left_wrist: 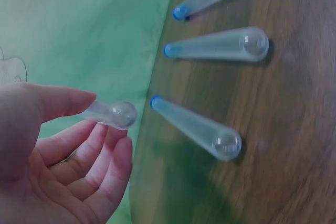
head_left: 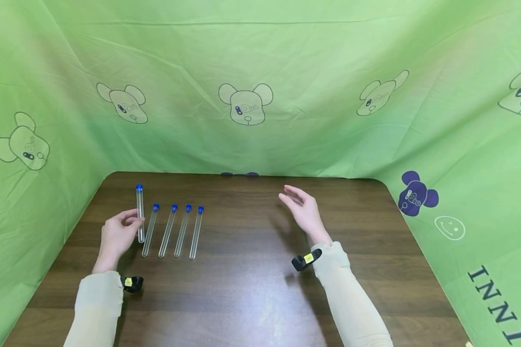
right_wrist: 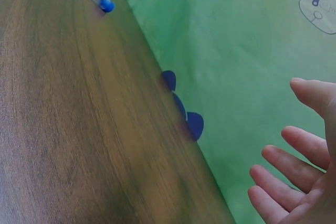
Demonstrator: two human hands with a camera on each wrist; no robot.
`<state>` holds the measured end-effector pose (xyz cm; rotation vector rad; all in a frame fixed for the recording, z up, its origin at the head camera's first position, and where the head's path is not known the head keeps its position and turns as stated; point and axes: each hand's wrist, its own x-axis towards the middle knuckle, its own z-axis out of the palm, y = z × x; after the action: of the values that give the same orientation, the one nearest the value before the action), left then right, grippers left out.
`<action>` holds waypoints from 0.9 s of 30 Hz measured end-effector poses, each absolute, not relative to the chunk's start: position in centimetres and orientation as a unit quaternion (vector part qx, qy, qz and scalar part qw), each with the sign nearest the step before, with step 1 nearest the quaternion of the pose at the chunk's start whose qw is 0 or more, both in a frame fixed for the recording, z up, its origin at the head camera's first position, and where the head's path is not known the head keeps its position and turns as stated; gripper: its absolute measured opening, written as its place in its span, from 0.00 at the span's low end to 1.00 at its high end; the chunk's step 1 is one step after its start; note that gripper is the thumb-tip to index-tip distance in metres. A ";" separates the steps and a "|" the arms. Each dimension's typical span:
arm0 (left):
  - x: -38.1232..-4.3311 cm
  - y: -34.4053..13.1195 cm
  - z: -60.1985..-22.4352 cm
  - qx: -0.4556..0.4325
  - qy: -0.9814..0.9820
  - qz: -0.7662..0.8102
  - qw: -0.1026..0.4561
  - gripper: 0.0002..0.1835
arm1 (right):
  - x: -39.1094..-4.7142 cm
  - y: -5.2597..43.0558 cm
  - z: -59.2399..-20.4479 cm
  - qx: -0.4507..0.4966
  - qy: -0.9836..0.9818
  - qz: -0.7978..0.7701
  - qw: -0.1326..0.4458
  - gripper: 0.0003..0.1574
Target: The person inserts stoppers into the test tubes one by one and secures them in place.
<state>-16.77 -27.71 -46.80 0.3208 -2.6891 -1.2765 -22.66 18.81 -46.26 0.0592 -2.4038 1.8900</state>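
Between thumb and fingers my left hand (head_left: 118,236) pinches a clear test tube (head_left: 140,212) with a blue cap at its upper end. The left wrist view shows the rounded bottom of that held tube (left_wrist: 123,115) pointing toward the camera. Just right of the hand, several more blue-capped test tubes (head_left: 168,231) lie side by side on the table, caps toward the far edge. Over the right half of the table is my right hand (head_left: 303,212), its fingers relaxed and nothing in its grasp. The right wrist view also shows its spread fingers (right_wrist: 294,169).
The brown wooden table (head_left: 252,289) ends at a green cloth (head_left: 247,58) printed with bear heads, which hangs behind it and along both sides. Each wrist carries a black camera (head_left: 306,260) over a pale sleeve (head_left: 351,299).
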 end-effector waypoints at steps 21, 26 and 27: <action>-16.7 -29.2 -47.7 0.128 -0.936 -0.323 -0.051 0.22 | -20.5 18.3 -42.9 0.021 -0.797 0.602 0.035 0.28; -16.8 -29.0 -48.1 0.132 -0.937 -0.319 -0.048 0.20 | -20.1 18.2 -42.5 0.014 -0.798 0.601 0.032 0.28; -16.8 -28.9 -48.1 0.132 -0.938 -0.317 -0.045 0.20 | -20.1 18.1 -42.4 0.012 -0.797 0.602 0.032 0.28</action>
<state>-16.82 -28.95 -48.09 0.4282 -3.0347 -1.0259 -20.07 18.14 -42.38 0.0366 -2.4557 1.8549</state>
